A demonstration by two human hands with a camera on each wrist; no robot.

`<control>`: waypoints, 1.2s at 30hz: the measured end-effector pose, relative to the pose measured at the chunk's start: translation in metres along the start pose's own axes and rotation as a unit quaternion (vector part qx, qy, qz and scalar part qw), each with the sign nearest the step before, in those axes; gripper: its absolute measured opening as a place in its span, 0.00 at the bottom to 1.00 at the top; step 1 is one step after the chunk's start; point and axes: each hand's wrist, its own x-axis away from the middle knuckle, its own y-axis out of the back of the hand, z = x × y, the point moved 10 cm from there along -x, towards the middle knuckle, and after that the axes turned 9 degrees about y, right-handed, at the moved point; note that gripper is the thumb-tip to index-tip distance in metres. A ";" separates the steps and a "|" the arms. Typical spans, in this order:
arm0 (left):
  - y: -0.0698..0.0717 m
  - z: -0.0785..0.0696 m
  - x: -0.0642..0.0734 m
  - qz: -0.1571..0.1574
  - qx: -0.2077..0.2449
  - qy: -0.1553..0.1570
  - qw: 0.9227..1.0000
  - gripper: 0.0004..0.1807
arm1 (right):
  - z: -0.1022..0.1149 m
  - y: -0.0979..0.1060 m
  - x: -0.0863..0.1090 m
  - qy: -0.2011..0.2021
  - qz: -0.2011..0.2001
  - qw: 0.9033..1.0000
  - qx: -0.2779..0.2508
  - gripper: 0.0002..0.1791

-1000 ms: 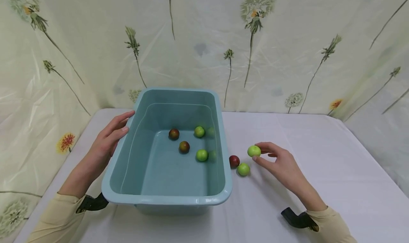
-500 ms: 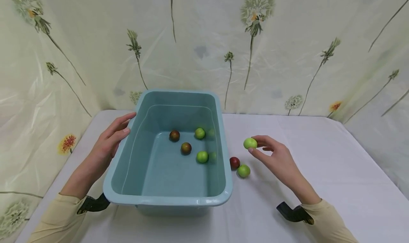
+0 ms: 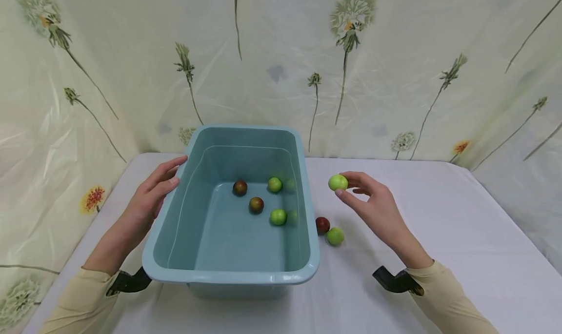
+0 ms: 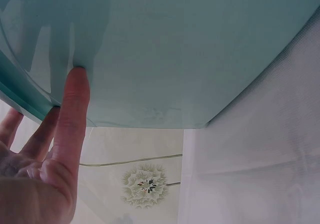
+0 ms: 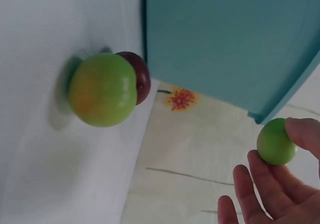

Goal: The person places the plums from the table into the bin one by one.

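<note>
In the head view my right hand pinches a green plum between thumb and fingertips, raised above the table just right of the blue tub. The same plum shows near the tub's edge in the right wrist view. My left hand rests against the tub's left side, fingers at the rim. In the left wrist view its extended thumb touches the outer wall. Below the right hand, a dark red plum and another green plum lie side by side on the table.
Inside the tub are two green plums, one farther back and one nearer, plus two dark reddish-brown plums. A white cloth covers the table. A floral-patterned sheet hangs behind and at both sides.
My right hand has risen and moved left toward the tub with the green plum in it. The left hand stays at the tub's rim.
</note>
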 end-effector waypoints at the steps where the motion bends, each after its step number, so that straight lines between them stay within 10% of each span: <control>1: 0.000 0.000 0.000 0.000 0.000 0.000 1.000 0.27 | 0.002 0.000 -0.002 0.000 -0.002 1.000 0.000 0.19; 20: 0.000 0.001 -0.001 0.001 0.002 -0.005 1.000 0.26 | 0.037 -0.003 -0.027 0.070 -0.053 0.995 -0.046 0.20; 36: 0.001 0.000 -0.001 0.000 0.001 -0.004 1.000 0.27 | 0.114 -0.010 -0.044 0.127 -0.070 0.985 -0.089 0.18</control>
